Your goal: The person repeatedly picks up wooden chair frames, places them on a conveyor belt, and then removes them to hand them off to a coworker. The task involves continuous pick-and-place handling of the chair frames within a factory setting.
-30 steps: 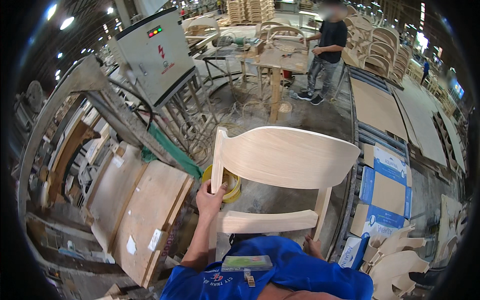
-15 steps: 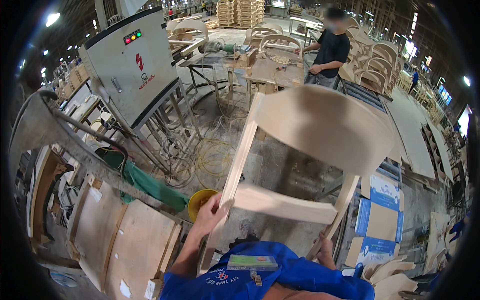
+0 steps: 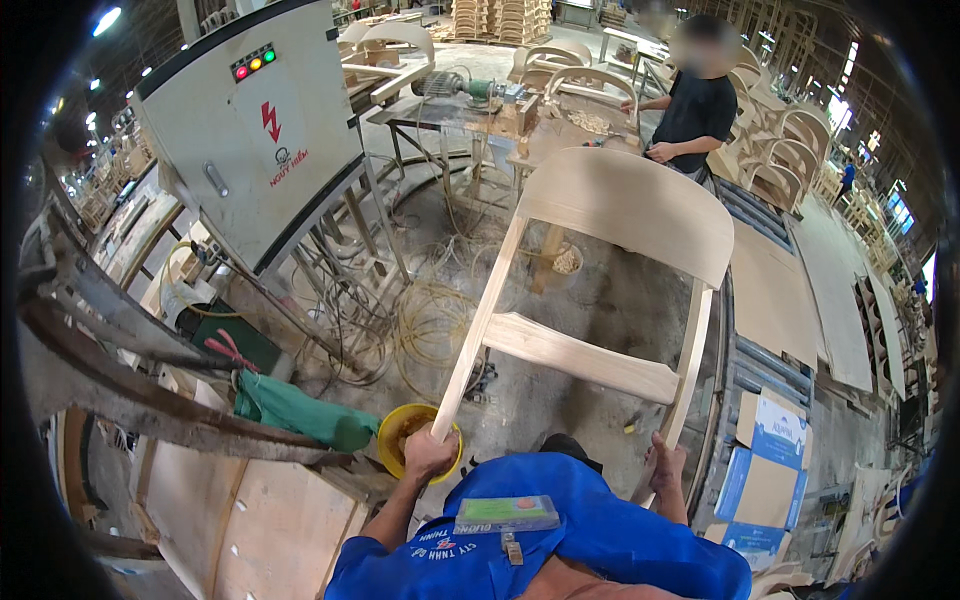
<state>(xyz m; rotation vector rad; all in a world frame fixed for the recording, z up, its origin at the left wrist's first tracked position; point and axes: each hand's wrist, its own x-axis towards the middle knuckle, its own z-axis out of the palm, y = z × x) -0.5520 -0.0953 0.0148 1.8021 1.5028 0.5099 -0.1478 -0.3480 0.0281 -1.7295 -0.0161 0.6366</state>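
Note:
A pale wooden chair back frame (image 3: 630, 215) is held out in front of me: a wide curved backrest on two straight posts, joined by a cross rail (image 3: 580, 358). My left hand (image 3: 432, 455) is closed around the lower part of the left post (image 3: 480, 325). Around the right post (image 3: 690, 370), low down, my right hand (image 3: 665, 467) is closed too. Beneath my left hand, on the floor, stands a yellow bucket (image 3: 388, 450) with something brownish in it.
At the left stand a grey electrical cabinet (image 3: 255, 140) and a green cloth (image 3: 300, 408) on a metal frame. Hoses (image 3: 430, 325) coil on the floor. A person (image 3: 695, 115) works at a bench ahead. A roller conveyor (image 3: 765, 370) and flattened blue cartons (image 3: 775, 435) lie right.
The chair back frame has turned and drawn in leftward at its far right end, the backrest now showing more squarely. My left hand sits lower, over the bucket. The view has shifted slightly.

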